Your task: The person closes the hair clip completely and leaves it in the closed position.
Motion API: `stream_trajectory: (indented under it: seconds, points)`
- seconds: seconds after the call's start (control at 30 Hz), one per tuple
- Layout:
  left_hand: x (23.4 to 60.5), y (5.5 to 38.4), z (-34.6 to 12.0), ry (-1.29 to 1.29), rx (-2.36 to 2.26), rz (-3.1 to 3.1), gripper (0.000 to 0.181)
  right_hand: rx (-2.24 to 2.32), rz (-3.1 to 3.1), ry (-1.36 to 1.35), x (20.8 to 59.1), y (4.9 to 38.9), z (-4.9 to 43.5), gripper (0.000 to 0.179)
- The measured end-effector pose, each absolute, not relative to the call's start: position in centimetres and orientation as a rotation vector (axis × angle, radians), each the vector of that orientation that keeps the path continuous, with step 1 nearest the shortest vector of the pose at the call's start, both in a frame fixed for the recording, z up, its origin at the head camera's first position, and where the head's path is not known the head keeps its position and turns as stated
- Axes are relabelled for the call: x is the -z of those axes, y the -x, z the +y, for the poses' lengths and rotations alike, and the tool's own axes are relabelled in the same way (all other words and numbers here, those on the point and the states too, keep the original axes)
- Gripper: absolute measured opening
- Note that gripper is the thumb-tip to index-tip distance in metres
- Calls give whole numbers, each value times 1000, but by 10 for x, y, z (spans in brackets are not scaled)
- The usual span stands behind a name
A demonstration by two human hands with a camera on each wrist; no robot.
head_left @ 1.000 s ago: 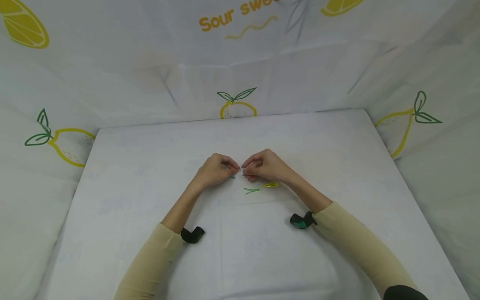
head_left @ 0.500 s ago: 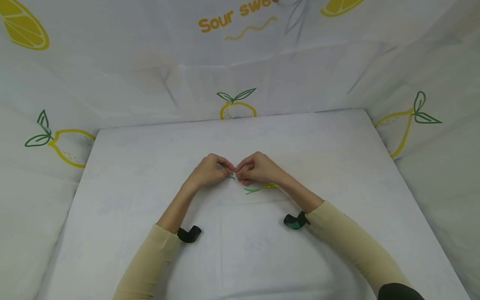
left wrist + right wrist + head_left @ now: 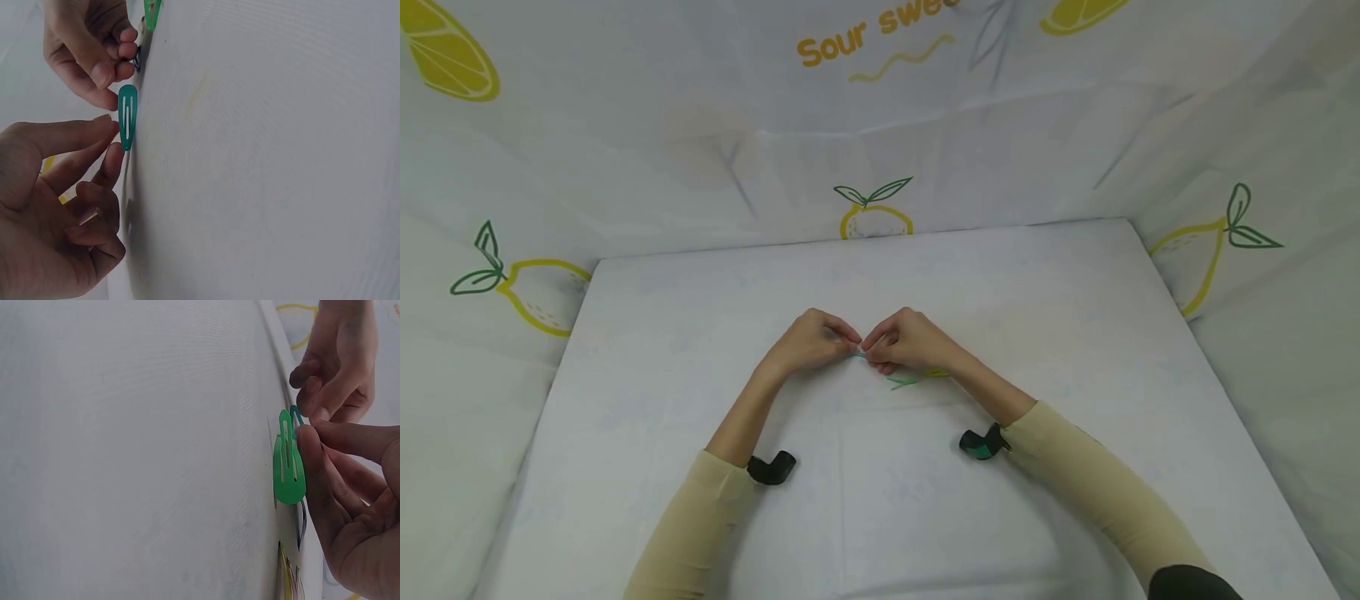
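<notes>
A teal snap hair clip (image 3: 127, 117) is pinched by the thumb and fingertips of my left hand (image 3: 812, 342). My right hand (image 3: 912, 340) meets it from the other side, thumb and index fingertips closing at the clip's end, which they partly cover in the right wrist view. A dark hair clip (image 3: 304, 525) shows beside the right hand's curled lower fingers, hidden from the head view. Close by on the cloth are a green snap clip (image 3: 289, 469), its frame sprung apart, and a yellow hair clip (image 3: 936, 372), partly covered by the right wrist.
White cloth covers the table (image 3: 685, 317), and a lemon-printed sheet (image 3: 760, 167) hangs behind and at both sides. Black wrist cameras sit below the left forearm (image 3: 730, 433) and right forearm (image 3: 992, 392), close over the table.
Both hands have shifted a little to the left, the right one further, bringing their fingertips together at the teal clip. The right wrist now covers more of the yellow clip.
</notes>
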State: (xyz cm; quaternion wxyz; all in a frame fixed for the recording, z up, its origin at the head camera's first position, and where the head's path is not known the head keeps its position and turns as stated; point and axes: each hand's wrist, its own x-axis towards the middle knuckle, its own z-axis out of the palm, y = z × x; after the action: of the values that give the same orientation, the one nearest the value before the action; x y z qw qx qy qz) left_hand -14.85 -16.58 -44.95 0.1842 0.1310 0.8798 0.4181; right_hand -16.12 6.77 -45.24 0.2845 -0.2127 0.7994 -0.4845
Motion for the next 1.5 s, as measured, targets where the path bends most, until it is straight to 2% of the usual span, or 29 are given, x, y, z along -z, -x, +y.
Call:
stream_trajectory:
  seconds: [0.63, 0.87, 1.23, 1.5]
  points:
    - [453, 147, -183, -319, -1200, 2429, 19, 1248, 2193, 544, 457, 159, 60, 12]
    - [453, 145, -181, -365, -1188, 2431, 13, 1247, 2207, 566, 457, 158, 61, 11]
    - [451, 141, -178, -397, -1173, 2439, 18, 1244, 2241, 592, 451, 156, 67, 16]
    - [450, 142, -177, -453, -1215, 2448, 13, 1304, 2228, 590, 447, 155, 74, 16]
